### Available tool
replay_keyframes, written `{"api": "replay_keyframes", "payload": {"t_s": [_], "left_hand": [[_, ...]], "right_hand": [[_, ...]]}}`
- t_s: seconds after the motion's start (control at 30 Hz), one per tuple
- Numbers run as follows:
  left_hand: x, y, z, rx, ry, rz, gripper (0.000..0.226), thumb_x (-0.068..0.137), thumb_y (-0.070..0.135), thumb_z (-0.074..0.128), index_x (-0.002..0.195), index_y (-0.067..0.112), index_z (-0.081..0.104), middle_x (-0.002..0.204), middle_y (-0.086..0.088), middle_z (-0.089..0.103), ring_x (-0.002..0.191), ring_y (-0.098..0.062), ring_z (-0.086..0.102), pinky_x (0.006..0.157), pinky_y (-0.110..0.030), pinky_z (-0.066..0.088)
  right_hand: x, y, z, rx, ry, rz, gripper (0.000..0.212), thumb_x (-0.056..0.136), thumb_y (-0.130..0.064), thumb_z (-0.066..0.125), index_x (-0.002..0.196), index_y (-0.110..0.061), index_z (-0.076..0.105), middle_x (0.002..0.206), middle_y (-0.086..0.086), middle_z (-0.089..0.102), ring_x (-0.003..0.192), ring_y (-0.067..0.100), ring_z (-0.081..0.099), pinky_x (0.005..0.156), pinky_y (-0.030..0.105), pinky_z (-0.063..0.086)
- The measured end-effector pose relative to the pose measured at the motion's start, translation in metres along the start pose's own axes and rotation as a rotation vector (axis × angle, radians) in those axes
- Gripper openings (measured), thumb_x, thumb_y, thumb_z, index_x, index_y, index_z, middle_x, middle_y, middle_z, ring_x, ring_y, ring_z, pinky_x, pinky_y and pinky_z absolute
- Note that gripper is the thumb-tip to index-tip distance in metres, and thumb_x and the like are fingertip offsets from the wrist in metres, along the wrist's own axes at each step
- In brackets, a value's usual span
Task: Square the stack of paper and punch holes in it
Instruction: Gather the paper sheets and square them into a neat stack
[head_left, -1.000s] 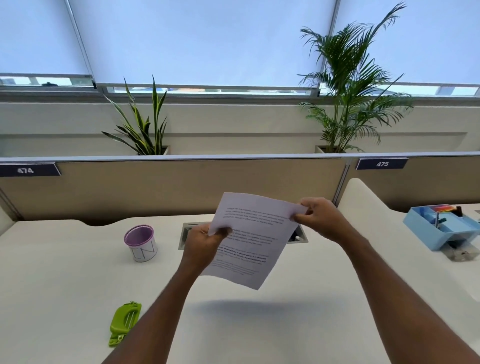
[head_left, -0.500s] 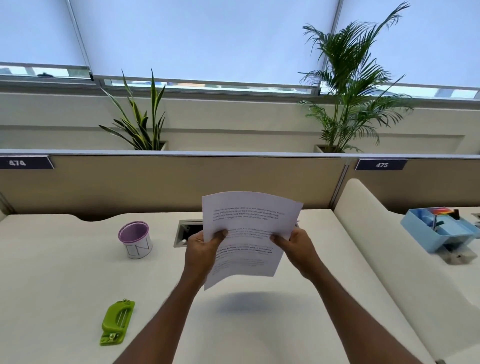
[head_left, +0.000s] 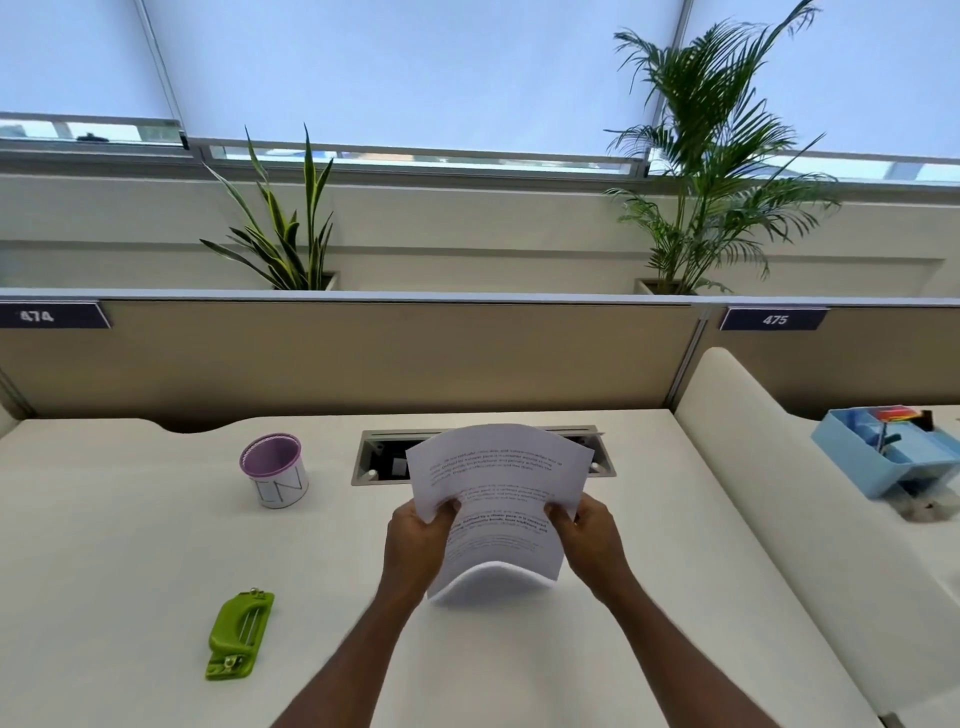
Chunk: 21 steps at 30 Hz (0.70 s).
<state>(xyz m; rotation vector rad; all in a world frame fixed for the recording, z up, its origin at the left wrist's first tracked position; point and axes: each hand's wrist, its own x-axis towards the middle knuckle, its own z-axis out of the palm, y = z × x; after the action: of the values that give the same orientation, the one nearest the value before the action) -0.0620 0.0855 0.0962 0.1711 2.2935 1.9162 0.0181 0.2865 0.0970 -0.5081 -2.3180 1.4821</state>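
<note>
Printed paper stack (head_left: 501, 499), thin, white, bowed upward along its lower edge, held upright above the smooth cream bench (head_left: 130, 545); left hand (head_left: 418, 545) and right hand (head_left: 592, 540) pinching its sides. Green plastic hole punch (head_left: 240, 636) lying at 8 o'clock.

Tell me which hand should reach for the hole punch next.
Left hand: the green hole punch lies on the desk to its left, while the right hand can hold the paper stack.

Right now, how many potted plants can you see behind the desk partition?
2. A spiky striped snake plant stands on the ledge left of centre; a taller feathery green palm stands to its right. Others may be out of frame.
</note>
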Motion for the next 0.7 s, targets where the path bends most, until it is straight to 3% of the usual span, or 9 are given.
{"api": "replay_keyframes", "payload": {"t_s": [0.17,0.3,0.4,0.47,0.53,0.63,0.7], "left_hand": [[0.003,-0.004,-0.002,0.011,-0.03,-0.047,0.023,0.088,0.031,0.065,0.101,0.014,0.069,0.091,-0.005,0.074,0.079,-0.026,0.07,0.064,-0.041,0.06],[0.005,-0.006,-0.005,0.006,-0.02,-0.041,0.016,0.086,0.029,0.068,0.098,0.019,0.069,0.093,-0.004,0.075,0.075,-0.023,0.073,0.064,-0.041,0.062],[0.011,-0.002,-0.01,-0.024,-0.031,-0.045,0.013,0.083,0.022,0.071,0.096,0.023,0.068,0.094,-0.003,0.076,0.074,-0.021,0.074,0.065,-0.044,0.062],[0.016,-0.003,-0.01,-0.007,-0.028,-0.078,0.02,0.082,0.02,0.071,0.101,0.02,0.065,0.098,-0.003,0.075,0.078,-0.024,0.074,0.071,-0.048,0.061],[0.017,-0.008,-0.006,0.019,-0.025,-0.12,0.03,0.081,0.015,0.07,0.109,0.016,0.061,0.101,-0.003,0.073,0.084,-0.025,0.072,0.077,-0.049,0.06],[0.011,-0.024,0.002,0.033,-0.037,-0.199,0.044,0.079,0.005,0.067,0.12,0.017,0.057,0.106,-0.004,0.07,0.091,-0.025,0.07,0.085,-0.047,0.057],[0.004,-0.038,0.006,0.073,-0.065,-0.247,0.041,0.079,0.002,0.064,0.118,0.015,0.059,0.109,-0.006,0.071,0.092,-0.024,0.069,0.085,-0.044,0.057]], "right_hand": [[-0.004,0.006,0.0,-0.031,-0.069,0.05,0.022,0.095,-0.025,0.06,0.099,-0.007,0.071,0.094,0.008,0.076,0.084,0.025,0.07,0.068,0.042,0.056],[-0.008,0.014,-0.002,0.002,-0.052,0.083,0.032,0.091,-0.037,0.061,0.089,-0.006,0.07,0.088,0.008,0.076,0.078,0.024,0.069,0.062,0.037,0.052],[-0.001,0.016,-0.009,0.147,-0.046,0.16,0.014,0.093,-0.016,0.06,0.09,-0.009,0.072,0.09,0.01,0.077,0.082,0.029,0.073,0.07,0.044,0.058],[0.002,0.016,-0.011,0.237,-0.061,0.24,0.017,0.091,-0.004,0.058,0.092,-0.011,0.074,0.093,0.01,0.078,0.086,0.031,0.073,0.076,0.046,0.06],[0.001,0.019,-0.01,0.267,-0.087,0.34,0.025,0.087,0.003,0.056,0.089,-0.012,0.075,0.093,0.01,0.078,0.083,0.029,0.074,0.072,0.041,0.061],[-0.006,0.032,-0.004,0.236,-0.113,0.488,0.031,0.083,0.008,0.052,0.086,-0.013,0.074,0.084,0.006,0.078,0.066,0.018,0.072,0.049,0.022,0.052],[-0.01,0.044,-0.002,0.214,-0.11,0.57,0.029,0.082,0.008,0.052,0.087,-0.01,0.074,0.08,0.006,0.077,0.062,0.018,0.07,0.046,0.02,0.048]]}}
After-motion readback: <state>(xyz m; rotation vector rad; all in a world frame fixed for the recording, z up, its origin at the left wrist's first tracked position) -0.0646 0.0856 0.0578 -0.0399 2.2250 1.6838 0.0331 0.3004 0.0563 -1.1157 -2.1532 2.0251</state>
